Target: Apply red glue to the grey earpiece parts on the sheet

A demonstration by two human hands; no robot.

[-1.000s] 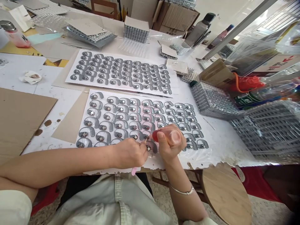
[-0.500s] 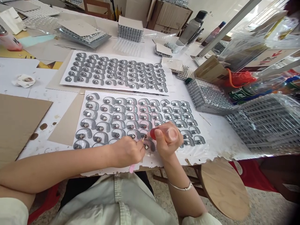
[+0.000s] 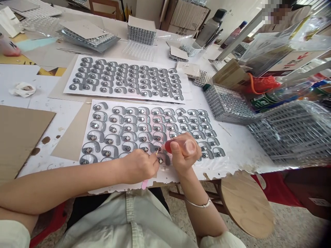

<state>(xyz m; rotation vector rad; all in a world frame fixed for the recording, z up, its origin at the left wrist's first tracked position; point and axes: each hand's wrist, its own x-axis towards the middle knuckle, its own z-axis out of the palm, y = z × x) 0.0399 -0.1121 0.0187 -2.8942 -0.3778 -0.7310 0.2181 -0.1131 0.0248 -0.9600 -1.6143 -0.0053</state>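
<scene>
My right hand (image 3: 182,160) is wrapped round a small clear squeeze bottle (image 3: 190,147) with red liquid in it, tilted so its nozzle end points left. My left hand (image 3: 139,166) pinches a thin wooden stick (image 3: 157,151), its tip at one of the grey hook-shaped pieces (image 3: 162,159). A pink strip (image 3: 144,184) shows below the left fingers; whether they hold it I cannot tell. Rows of these hooked pieces with round metallic centres lie on a white sheet (image 3: 170,168), partly pink-stained. Both hands are over its near edge.
Behind lies a second sheet (image 3: 67,90) of similar pieces. Stacked trays (image 3: 230,103) and a wrapped stack (image 3: 289,134) stand to the right. Cardboard (image 3: 23,137) and crumpled tissue (image 3: 23,89) lie left. A round wooden stool (image 3: 248,206) is below the table; a person is at upper right.
The view has shifted slightly, and a person shows more at the upper right. Both hands keep nearly the same place and the same hold.
</scene>
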